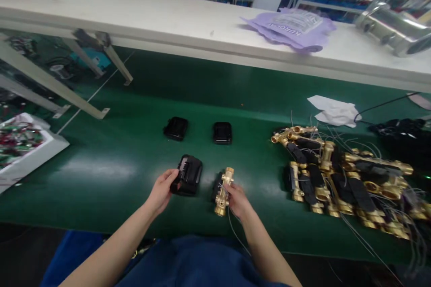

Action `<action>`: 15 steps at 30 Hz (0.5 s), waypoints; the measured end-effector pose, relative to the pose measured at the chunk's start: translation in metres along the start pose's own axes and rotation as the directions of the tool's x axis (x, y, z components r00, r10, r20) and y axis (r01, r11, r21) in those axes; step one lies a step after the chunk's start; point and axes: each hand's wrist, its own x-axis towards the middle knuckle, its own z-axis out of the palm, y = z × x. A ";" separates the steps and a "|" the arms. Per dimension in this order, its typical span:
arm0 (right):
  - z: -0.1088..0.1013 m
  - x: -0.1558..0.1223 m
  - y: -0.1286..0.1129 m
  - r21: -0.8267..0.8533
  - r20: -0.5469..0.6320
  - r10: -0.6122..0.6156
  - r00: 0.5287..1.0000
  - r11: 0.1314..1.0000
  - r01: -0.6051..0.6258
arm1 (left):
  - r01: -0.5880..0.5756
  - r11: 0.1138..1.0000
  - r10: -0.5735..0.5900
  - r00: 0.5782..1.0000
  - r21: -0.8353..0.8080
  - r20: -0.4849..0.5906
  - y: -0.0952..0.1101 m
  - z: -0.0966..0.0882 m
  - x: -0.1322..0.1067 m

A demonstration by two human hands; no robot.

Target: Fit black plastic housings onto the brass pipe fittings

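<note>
My left hand (164, 188) grips the left edge of a black plastic housing (190, 176), its fingers partly hidden beneath it. In my right hand (238, 199) is a brass valve body (224, 192) with a black part along its left side and a thin grey wire trailing down toward me. The two held things are close together but apart, low over the green tabletop. Farther back lie two smaller black plastic pieces, one on the left (176, 128) and one on the right (222, 133).
Several brass valve bodies with black parts and grey wires (326, 175) are heaped at the right. Behind them lies white paper (336, 111). A raised white shelf (161, 20) spans the back, carrying a purple bag (292, 29) and a metal cylinder (393, 29). A white foam box (50, 143) stands left.
</note>
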 end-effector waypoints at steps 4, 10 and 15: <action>0.033 -0.031 -0.003 0.204 0.017 -0.047 0.999 0.978 0.043 | -0.094 0.981 0.089 0.995 0.168 0.034 -0.015 -0.011 -0.041; 0.076 -0.045 -0.005 0.130 0.030 -0.207 0.978 0.971 0.202 | -0.252 0.869 0.211 0.967 0.427 0.141 -0.022 -0.014 -0.071; 0.098 -0.052 0.035 0.006 0.136 -0.069 0.988 0.998 0.069 | -0.225 0.780 0.290 0.957 0.584 -0.018 -0.032 -0.037 -0.080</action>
